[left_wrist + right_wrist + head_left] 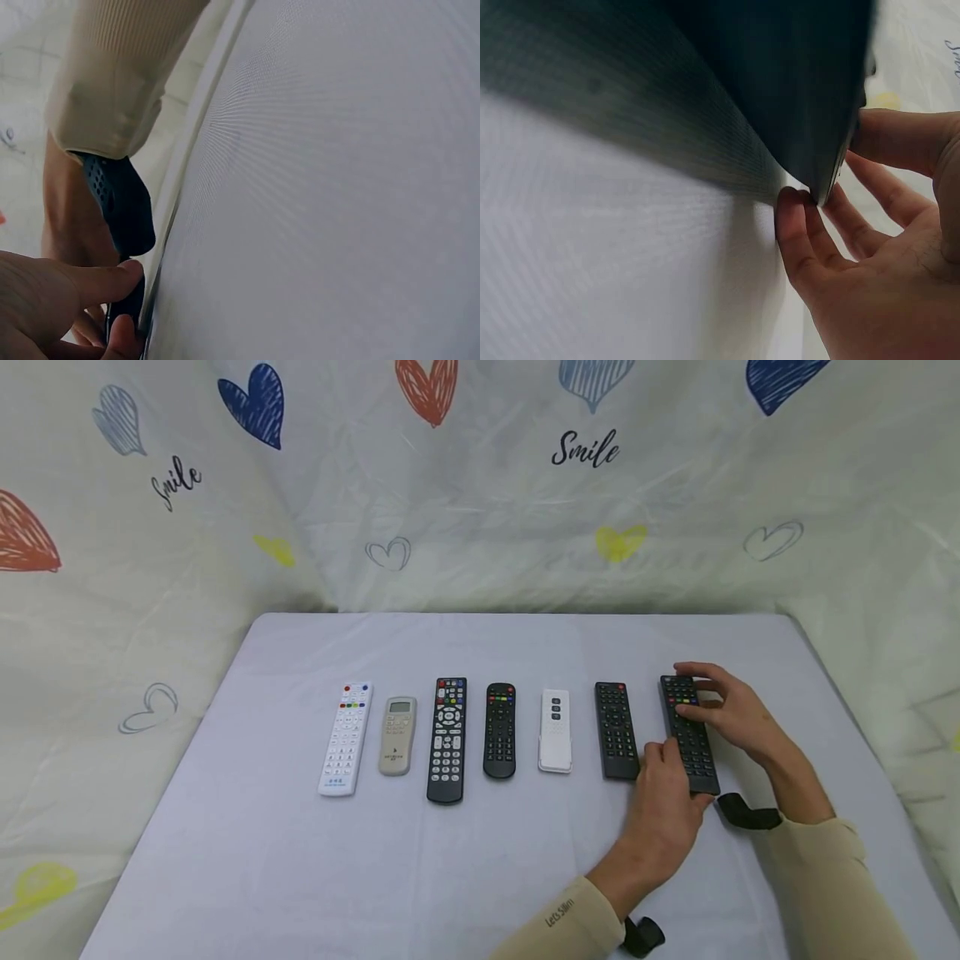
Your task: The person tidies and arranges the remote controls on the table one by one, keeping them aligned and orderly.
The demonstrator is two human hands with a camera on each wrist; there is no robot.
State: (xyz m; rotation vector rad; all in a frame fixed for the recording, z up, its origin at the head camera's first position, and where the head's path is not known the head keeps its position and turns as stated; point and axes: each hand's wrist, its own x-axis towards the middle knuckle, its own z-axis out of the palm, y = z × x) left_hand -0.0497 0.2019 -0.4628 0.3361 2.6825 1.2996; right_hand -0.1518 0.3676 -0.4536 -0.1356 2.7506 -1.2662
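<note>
At the right end of a row lies a black remote control (696, 745) with small buttons, some coloured. My left hand (660, 810) holds its near end between thumb and fingers. At the far end my right hand (731, 710) grips it, thumb over the buttons and fingers at the top edge. In the left wrist view the left hand (45, 300) pinches the dark remote's end. A dark underside fills the top of the right wrist view, next to the right hand (885, 247). Just left of the hands lies another black remote (617, 731).
Further left in the row are a white slim remote (555, 745), a rounded black remote (499, 731), a long black remote (447, 745), a beige remote with a small screen (397, 735) and a white remote (346, 739). A white-covered table (337, 877) bears them; a heart-printed curtain (487, 485) hangs behind.
</note>
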